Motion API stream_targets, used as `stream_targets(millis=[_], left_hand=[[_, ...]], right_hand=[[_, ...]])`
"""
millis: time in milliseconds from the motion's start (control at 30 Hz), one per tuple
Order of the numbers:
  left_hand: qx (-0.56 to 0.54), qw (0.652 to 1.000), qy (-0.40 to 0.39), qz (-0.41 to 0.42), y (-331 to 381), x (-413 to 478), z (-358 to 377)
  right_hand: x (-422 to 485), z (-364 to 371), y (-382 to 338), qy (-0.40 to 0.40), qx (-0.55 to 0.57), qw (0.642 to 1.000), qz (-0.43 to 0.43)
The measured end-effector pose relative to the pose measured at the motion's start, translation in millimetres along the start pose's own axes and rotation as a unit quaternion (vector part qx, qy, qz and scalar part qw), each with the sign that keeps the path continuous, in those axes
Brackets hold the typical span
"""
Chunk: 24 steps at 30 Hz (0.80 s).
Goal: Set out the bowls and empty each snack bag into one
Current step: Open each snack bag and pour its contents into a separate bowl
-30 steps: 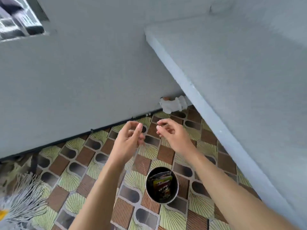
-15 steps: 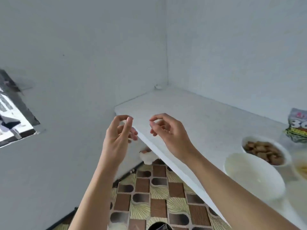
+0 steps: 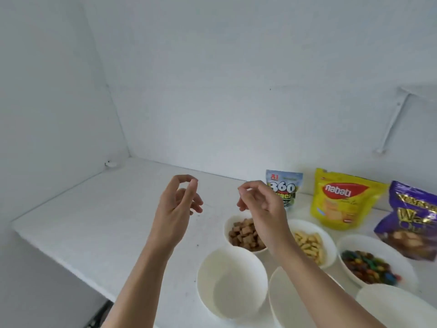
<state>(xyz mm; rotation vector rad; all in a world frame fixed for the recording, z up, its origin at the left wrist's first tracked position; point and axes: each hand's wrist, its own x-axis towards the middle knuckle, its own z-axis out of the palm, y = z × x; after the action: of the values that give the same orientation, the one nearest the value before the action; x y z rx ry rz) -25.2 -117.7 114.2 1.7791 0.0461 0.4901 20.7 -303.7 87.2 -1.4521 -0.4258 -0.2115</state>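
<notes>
Bowl (image 3: pixel 399 308) half out of frame

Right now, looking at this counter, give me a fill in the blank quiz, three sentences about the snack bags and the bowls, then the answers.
1. The nabati bag, standing between the 360 bag and the purple bag, is ___ in colour.
2. The snack bags in view on the counter number ___.
3. The white bowl just in front of the brown-squares bowl is ___.

Missing words: yellow; three; empty.
</notes>
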Motion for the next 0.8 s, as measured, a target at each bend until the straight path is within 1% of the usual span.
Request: stream_targets(millis=[100, 233, 400, 533, 700, 800], left_hand=[[-0.018, 0.999, -0.041, -0.006, -6.1, 26.3, 55.4], [-0.022, 0.996, -0.085, -0.016, -17.6, 54.1, 109.9], [0.007, 0.994, -0.101, -0.029, -41.1, 94.3, 155.6], [0.016, 0.992, -0.111, -0.051, -66.9, 122.6, 186.0], [0.015, 0.985, -0.139, -0.102, -96.9, 147.6, 218.7], [0.009, 0.983, -0.146, -0.109, -104.4, 157.4, 231.1]], right_hand=[[18.5, -44.7, 14.8, 0.047, -0.018, 0.999, 0.006], [43.5, -88.1, 37.8, 0.116, -0.038, 0.992, 0.016], [71.3, -120.1, 65.5, 0.166, -0.108, 0.980, 0.033], [92.9, -130.9, 94.0, 0.177, -0.147, 0.971, 0.070], [116.2, -134.2, 128.2, 0.192, -0.168, 0.961, 0.105], [126.3, -132.1, 146.6, 0.187, -0.188, 0.955, 0.133]])
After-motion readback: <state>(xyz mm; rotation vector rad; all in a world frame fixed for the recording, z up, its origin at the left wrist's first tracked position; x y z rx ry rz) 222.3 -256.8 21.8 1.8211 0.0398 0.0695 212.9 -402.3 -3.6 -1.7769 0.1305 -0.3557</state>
